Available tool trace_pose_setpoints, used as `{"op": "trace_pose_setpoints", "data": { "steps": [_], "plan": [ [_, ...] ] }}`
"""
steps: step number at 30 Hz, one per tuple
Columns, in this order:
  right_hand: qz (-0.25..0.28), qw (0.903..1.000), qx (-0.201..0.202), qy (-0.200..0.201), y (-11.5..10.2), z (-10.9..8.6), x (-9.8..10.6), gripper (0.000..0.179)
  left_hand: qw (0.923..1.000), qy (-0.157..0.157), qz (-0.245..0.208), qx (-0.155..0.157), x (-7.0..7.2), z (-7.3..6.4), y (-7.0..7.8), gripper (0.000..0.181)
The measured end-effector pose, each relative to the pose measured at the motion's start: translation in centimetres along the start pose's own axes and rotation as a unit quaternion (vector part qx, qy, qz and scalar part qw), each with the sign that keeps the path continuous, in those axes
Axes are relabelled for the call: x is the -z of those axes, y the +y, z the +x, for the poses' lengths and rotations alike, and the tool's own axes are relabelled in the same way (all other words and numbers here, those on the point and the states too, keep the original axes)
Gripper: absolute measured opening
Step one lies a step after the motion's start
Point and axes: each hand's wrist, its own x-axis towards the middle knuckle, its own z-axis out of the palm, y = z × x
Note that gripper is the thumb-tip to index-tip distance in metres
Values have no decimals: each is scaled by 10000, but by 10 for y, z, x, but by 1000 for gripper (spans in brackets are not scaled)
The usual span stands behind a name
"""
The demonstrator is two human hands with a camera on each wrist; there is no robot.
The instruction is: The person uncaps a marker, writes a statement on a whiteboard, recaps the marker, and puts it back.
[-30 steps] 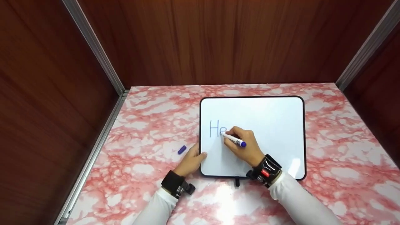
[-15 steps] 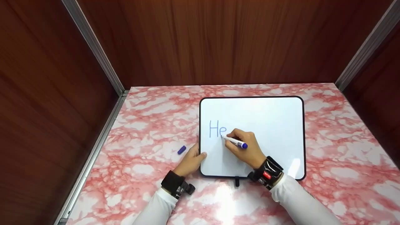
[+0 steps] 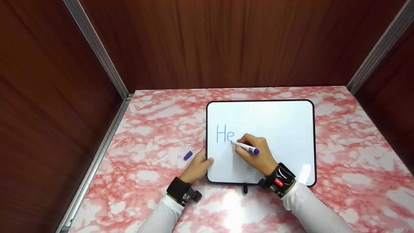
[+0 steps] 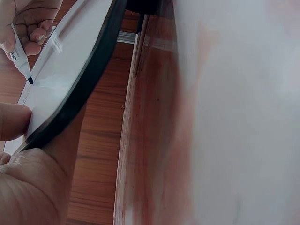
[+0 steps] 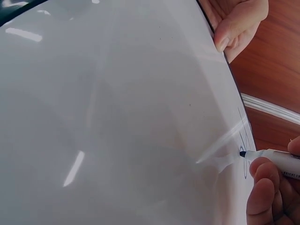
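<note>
A whiteboard (image 3: 275, 126) with a black frame stands before me, the blue letters "He" (image 3: 225, 133) on its left half. My left hand (image 3: 197, 165) grips the board's left edge, thumb on the white face and the other fingers behind it. In my right hand (image 3: 257, 153) I pinch a white marker (image 3: 246, 147) with a blue end, its tip at the lower curve of the "e". The right wrist view shows the dark tip of the marker (image 5: 276, 159) at the writing. In the left wrist view the left thumb (image 4: 14, 122) lies on the board's face.
A blue marker cap (image 3: 188, 155) lies on the red and white marbled table (image 3: 152, 129), left of the board. A short black piece (image 3: 245, 187) sticks out below the board's bottom edge. Brown wood-grain panels (image 3: 226, 42) with metal strips enclose the table.
The right hand and marker have moved slightly down and to the right, drawing the lower curve of the "e". My left hand keeps its place on the board's edge.
</note>
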Motion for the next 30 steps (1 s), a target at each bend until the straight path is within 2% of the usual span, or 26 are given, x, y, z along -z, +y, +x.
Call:
{"op": "trace_pose_setpoints", "data": {
  "steps": [5, 12, 17, 26, 30],
  "plan": [
    [-82, 9999, -51, 53, 1, -1, 2, 8, 10000, 22, -17, 75, -1, -1, 4, 42],
    [-92, 9998, -99, 142, 2, -2, 5, 10, 10000, -81, -6, -31, -6, -8, 28, 44],
    [-116, 9997, 6, 226, 3, -2, 6, 11, 9997, -159, -47, -159, -6, -8, 27, 44],
    [-87, 9998, -106, 128, 1, -2, 6, 9, 10000, -73, -12, -16, -7, -8, 27, 43],
    [-42, 9999, -104, 62, 3, -2, 7, 9, 10000, -9, 22, 19, -3, -4, 16, 44]
  ]
}}
